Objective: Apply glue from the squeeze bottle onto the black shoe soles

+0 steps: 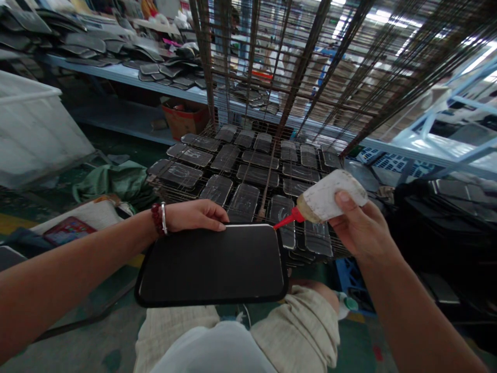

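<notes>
Reaches in from the left with forearm slanting up and left hand (200, 215) palm down, fingers closed on the far edge of a black panel (213, 269), thumb on top beside a white line (248, 226). Holds the panel above the lap (298, 321). Wraps right hand (359, 228) round a stained white bottle (330, 197), fingers closed, thumb on its side. Tilts it down leftward, red nozzle (289, 217) at the panel's far right corner; cannot tell whether touching. Shows print too small to read on a red packet (70, 230), far left.
</notes>
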### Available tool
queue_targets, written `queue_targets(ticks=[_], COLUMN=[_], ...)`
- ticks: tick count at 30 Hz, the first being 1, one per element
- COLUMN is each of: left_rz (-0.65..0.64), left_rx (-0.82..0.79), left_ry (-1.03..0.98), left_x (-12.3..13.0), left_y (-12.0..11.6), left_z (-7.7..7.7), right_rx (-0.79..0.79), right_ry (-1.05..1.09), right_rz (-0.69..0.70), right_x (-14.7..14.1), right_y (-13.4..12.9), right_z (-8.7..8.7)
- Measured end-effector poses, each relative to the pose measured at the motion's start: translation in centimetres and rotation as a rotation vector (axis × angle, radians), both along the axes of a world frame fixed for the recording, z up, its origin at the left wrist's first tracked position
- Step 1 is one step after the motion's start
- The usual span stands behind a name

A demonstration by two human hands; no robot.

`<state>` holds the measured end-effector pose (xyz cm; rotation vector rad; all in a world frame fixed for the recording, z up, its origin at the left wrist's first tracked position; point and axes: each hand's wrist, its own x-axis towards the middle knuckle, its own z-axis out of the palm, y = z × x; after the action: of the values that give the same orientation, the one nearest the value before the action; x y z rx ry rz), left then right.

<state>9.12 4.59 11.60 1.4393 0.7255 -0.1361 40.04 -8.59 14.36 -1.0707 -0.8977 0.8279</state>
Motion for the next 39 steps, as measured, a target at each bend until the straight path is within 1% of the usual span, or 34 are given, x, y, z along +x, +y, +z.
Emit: queue_targets(ticks=[3,8,12,20,26,29,33,39], left_rz=[0.029,0.122,0.142,0.21,0.316,0.359,0.444,0.588], left_rx=[-0.02,-0.047,-0.06,-0.097,-0.143,-0.191,-0.265,-0.354], left_ry=[0.002,-0.005,-0.023,-0.043,-0.062,-0.086,-0.137,-0.217], left_x=[-0.1,-0.2,-0.5,-1.2,-1.5,-1.8,-1.9,-1.4], left_y=[0.1,0.1,0.2,0.5,0.4,0.2,-0.5,-2.0], left_z=[0.0,-0.1,-0.2,-0.9,-1.5,-1.8,-2.6,-4.7], right_rx=[0.017,0.023,0.026,0.004,-0.008,0.003,0.033,0.082], right_ry=[0.002,-0.026,-0.026,-0.003,0.011,0.02,0.068,0.204], right_rz=[0.015,0.048,0.075,0.061,0.038,-0.014,-0.169,-0.342], right_x=[0.0,-0.2,-0.4,-0.9,-1.0,-1.0,-1.4,-2.2], right_y=[-0.3,-1.3,-2.2,-3.9,-5.2,-5.8,-6.1,-5.6], right_z=[-0.1,0.1,0.2,0.0,-0.7,-1.1,-1.9,-3.9])
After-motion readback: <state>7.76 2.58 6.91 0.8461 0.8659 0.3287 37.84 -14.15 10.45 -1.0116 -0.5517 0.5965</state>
